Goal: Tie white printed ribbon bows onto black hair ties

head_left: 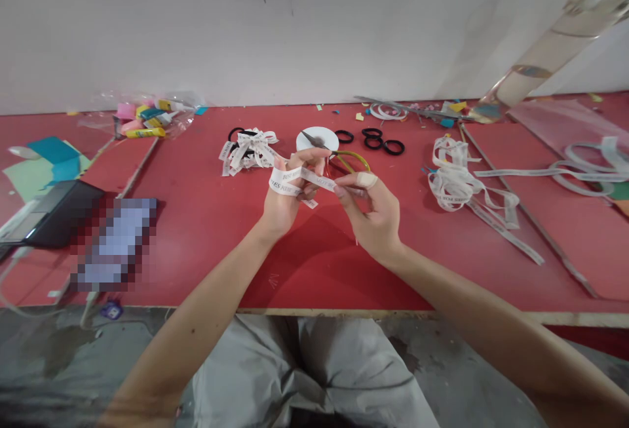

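Pale, plain wall [171,28] fills the background above a smooth, glossy red bench [196,218]. A person's bare forearms reach across the bench's near edge.

Between the hands, a flat white fabric ribbon [318,179] printed with dark lettering is wound around the left hand [284,202]. From there its long axis runs crosswise, sloping slightly down to the right hand [376,215]. Both hands touch it, the left within its loop. The right thumb and forefinger pinch it narrowly; the left fingers are bent, though whether they also grip it I cannot tell.

At far right leans a tall, clear cylindrical bottle [545,54], partly filled with liquid. A smartphone [118,238] with a blurred screen lies left of the arms. Right of the hands sits a loose, curling ribbon tangle [445,200]; beyond the left hand is a smaller, crumpled ribbon bundle [250,146] mixed with black rings.

Just past the fingers are yellow-green-handled scissors [354,156], their dark pointed blades over a round white disc [330,139]. I cannot tell if the right hand touches them. More black rings [373,148], round and thick, lie right of the disc. Smallest is a beige adhesive bandage [366,180] on a right finger.
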The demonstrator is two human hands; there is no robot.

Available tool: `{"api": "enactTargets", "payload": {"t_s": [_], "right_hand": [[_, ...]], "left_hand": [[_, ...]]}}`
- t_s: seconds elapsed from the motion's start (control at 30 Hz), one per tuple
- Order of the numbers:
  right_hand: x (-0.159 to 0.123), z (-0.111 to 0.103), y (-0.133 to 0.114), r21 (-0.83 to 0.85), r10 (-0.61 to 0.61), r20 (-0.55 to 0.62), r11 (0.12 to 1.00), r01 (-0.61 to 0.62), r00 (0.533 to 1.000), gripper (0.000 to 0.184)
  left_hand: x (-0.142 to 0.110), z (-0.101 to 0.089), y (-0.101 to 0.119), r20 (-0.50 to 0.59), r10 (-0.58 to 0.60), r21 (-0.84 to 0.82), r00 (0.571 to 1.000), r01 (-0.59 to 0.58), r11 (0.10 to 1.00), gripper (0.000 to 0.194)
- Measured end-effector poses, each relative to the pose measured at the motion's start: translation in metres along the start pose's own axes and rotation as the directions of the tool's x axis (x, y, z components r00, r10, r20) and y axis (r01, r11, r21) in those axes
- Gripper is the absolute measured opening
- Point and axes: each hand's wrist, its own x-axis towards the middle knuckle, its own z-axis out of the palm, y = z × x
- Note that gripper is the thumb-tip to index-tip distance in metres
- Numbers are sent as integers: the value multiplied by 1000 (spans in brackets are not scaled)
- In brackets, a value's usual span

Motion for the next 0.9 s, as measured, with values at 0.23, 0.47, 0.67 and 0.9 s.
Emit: {"api": "enactTargets", "payload": {"t_s": [0.23,0.47,0.67,0.9], "right_hand": [[-2,-1,-2,10,-189,-54,982,189,981,14],[0,1,-5,76,-472,108,881,466,875,24],[-2,5,-4,173,-451,174,889,424,875,30],[-2,3,-3,32,-368,151,929,368,917,35]], "left_hand": [[-2,1,-3,50,59,20,997,-60,998,63],[-2,5,-10,23,68,92,997,-69,993,59],[-2,5,-10,30,59,121,998,-63,991,60],[-9,9,-14,145,60,45,988,-67,997,55]]}}
